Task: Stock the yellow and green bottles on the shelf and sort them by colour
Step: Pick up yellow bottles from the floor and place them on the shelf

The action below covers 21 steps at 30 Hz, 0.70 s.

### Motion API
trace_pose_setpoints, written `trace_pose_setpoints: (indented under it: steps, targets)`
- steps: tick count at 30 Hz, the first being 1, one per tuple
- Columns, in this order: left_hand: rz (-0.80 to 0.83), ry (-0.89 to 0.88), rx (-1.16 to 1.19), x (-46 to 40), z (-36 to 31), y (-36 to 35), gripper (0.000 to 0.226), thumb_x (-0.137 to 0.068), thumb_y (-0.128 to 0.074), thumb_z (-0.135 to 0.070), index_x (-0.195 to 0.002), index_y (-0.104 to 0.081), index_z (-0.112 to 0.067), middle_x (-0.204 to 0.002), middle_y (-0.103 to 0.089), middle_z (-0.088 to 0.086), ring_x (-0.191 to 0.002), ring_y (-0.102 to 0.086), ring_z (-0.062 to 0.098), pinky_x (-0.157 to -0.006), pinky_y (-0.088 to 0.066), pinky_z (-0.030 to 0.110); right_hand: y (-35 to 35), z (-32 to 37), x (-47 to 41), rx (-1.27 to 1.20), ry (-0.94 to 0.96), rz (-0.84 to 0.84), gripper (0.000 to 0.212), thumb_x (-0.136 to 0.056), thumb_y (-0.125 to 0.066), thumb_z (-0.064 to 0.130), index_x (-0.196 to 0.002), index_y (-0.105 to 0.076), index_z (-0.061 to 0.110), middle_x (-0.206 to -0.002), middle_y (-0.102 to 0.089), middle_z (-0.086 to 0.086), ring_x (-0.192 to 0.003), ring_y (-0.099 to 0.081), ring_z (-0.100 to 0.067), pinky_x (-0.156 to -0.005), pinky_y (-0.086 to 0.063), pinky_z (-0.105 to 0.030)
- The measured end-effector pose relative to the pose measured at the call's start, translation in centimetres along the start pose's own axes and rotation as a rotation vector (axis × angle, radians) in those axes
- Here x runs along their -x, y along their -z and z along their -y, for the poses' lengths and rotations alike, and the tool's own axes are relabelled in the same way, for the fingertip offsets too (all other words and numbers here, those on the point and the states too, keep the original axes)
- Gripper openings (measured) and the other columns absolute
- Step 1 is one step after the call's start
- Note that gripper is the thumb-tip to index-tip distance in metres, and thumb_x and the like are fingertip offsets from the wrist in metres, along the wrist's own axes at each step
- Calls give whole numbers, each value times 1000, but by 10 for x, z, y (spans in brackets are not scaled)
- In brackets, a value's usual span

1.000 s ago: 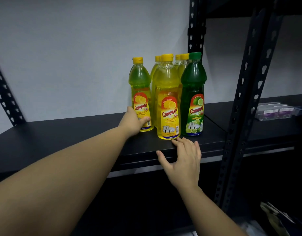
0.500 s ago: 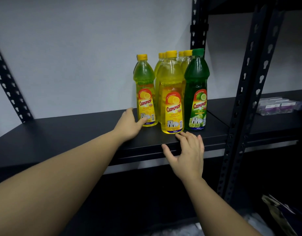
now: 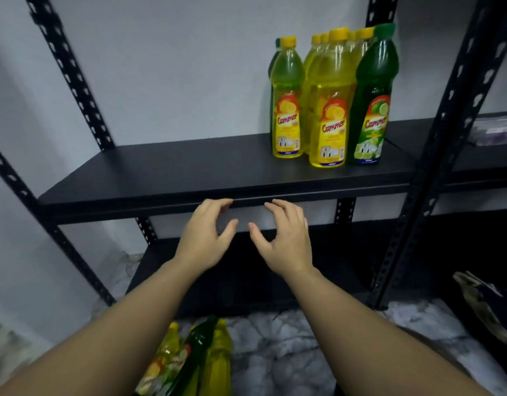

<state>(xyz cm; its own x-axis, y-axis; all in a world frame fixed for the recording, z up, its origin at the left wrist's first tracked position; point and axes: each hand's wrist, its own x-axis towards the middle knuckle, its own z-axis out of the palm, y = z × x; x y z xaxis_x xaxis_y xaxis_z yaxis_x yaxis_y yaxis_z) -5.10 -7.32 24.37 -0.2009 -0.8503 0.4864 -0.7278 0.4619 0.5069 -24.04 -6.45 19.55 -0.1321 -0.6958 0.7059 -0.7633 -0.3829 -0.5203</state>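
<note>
A black shelf [image 3: 189, 167] carries yellow bottles [image 3: 328, 110] clustered at its right end, a green bottle [image 3: 371, 104] touching their right side. More bottles [image 3: 195, 358] lie on the marbled floor [image 3: 289, 352].

1. The black shelf board [image 3: 189, 167] is showing a matt, smooth, evenly dark surface, with a faint sheen along its front lip.
2. The black perforated uprights [image 3: 435, 144] are looking like painted metal, punched with rows of keyhole slots.
3. The clear yellow plastic bottles [image 3: 328, 110] are gleaming glossily, with light passing through them.
4. The dark green plastic bottle [image 3: 372, 90] is shining with a smooth, glossy skin.
5. The printed labels [image 3: 332, 130] on the bottles are looking slick and glossy.
6. The grey-white marbled floor [image 3: 281, 352] is appearing smooth and polished, veined like stone.
7. The pale wall [image 3: 175, 67] is looking matt and plain.
</note>
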Motion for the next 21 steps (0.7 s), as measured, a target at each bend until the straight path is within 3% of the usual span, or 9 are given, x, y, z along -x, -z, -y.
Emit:
trace_pose_setpoints:
  steps: [7,13,18,19,21]
  targets:
    - [151,361,-33,85,81,-4,61,-99,-65,-42,-151,-45,-19,-140,-54,0,-129,-54,14,-106,-46,32,-42,14,74,42,-125,424,72,-99,-48,65,-155,-43,20,-158,-42,3,-147,-31,-15,-122,-30,-40]
    - [292,646,-39,125,152,6,75,-97,-65,-51,-156,-34,-16,-152,-46,11,-137,-50,26,-110,-45,41,-85,19,144,69,-269,710,87,-97,-37,75,-165,-14,27,-169,-24,2,-154,-20,-18,-125,-25,-39]
    - [418,805,-135,166,206,0,93,-93,-62,-63,-161,-23,-13,-157,-40,17,-139,-47,36,-109,-42,43,-119,13,203,154,-431,854,113,-74,-6,96,-166,1,30,-171,-20,-1,-154,-22,-22,-124,-25,-40]
    - [432,831,-137,175,216,-3,97,-91,-61,-66,-162,-21,-13,-159,-38,18,-140,-46,37,-110,-41,44,-126,12,213,190,-463,859,115,-73,-4,97,-165,2,29,-170,-23,-3,-154,-24,-23,-123,-27,-42]
    - [450,892,-120,191,236,-13,104,-88,-60,-72,-163,-17,-15,-161,-36,18,-141,-44,38,-110,-41,46,-140,13,229,231,-538,898,107,-83,-18,93,-165,0,28,-167,-27,-6,-152,-26,-27,-120,-32,-44]
